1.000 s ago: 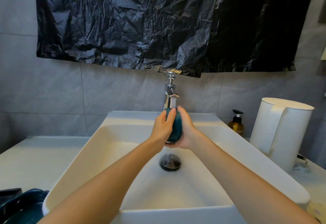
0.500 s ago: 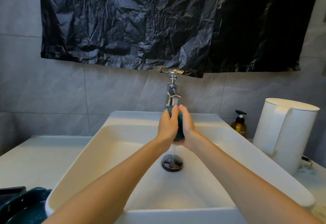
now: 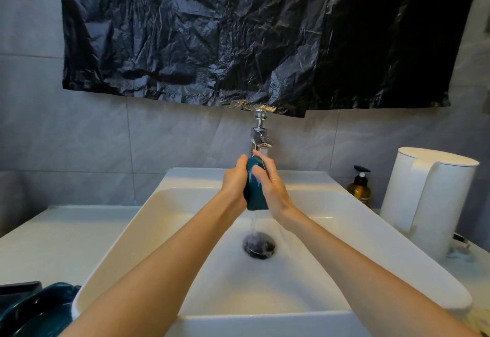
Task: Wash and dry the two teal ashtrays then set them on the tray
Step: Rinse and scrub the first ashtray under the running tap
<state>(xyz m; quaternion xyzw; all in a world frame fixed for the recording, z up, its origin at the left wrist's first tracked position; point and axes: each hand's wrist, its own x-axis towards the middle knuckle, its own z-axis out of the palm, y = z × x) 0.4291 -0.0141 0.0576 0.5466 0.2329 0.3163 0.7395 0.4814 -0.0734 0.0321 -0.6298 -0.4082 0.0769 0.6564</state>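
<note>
Ashtray (image 3: 255,196) is up on edge under the tap (image 3: 259,135), over the sink (image 3: 119,257), clasped between both hands: the left hand (image 3: 234,181) has its grip wrapped round the left side, and the right hand (image 3: 274,193) grips from the right with fingers curled over the teal face. Water runs off its lower edge and drops to the drain (image 3: 259,246). Second ashtray (image 3: 34,310) sits on the worktop (image 3: 66,230) at the sink's near left corner, while a white kettle (image 3: 429,199) and a pump bottle (image 3: 359,189) stand to the right.
</note>
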